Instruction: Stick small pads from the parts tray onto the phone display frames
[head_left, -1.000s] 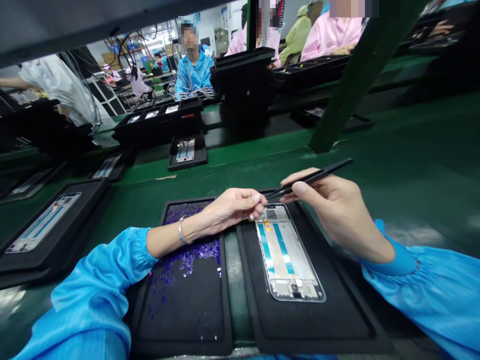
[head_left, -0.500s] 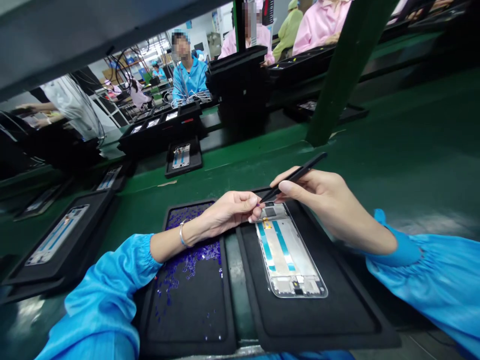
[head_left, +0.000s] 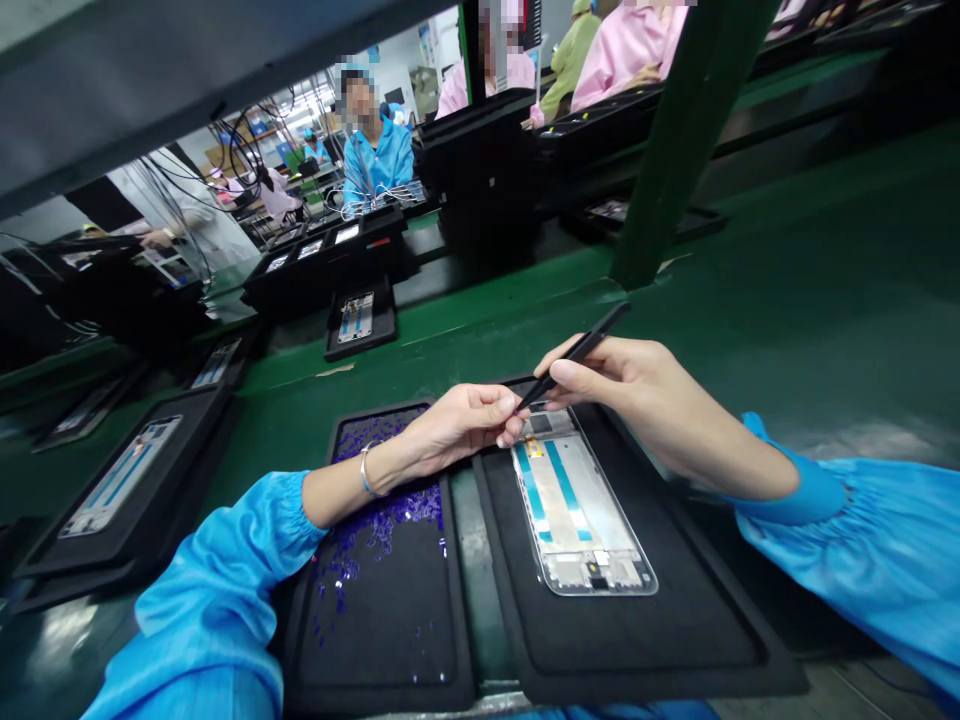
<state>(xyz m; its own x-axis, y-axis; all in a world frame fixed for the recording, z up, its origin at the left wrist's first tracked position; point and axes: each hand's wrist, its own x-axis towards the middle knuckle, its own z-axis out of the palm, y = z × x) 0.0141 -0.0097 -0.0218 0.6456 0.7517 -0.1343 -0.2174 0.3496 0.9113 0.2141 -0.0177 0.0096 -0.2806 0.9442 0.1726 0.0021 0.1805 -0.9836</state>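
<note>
My right hand [head_left: 611, 375] pinches black tweezers [head_left: 589, 345], their tips pointing down and left. Those tips meet the fingertips of my left hand [head_left: 476, 418], whose thumb and forefinger press together on a tiny purple piece, mostly hidden. Both hands hover over the top end of a silver phone frame [head_left: 600, 500] with blue strips. The frame lies in a black tray [head_left: 637, 650]. Under my left wrist is a second black tray [head_left: 375, 640], scattered with small purple pieces [head_left: 382, 515].
At the left, stacked black trays [head_left: 172, 470] hold another phone frame [head_left: 120, 475]. A small tray [head_left: 384, 330] with a frame stands farther back. A green post [head_left: 664, 200] rises from the green bench [head_left: 825, 300]. People in blue, pink and yellow-green work beyond.
The tweezers and my right hand have shifted slightly left, their tips still at my left fingertips. My left hand keeps its pinch almost in place. The camera view has moved a little.
</note>
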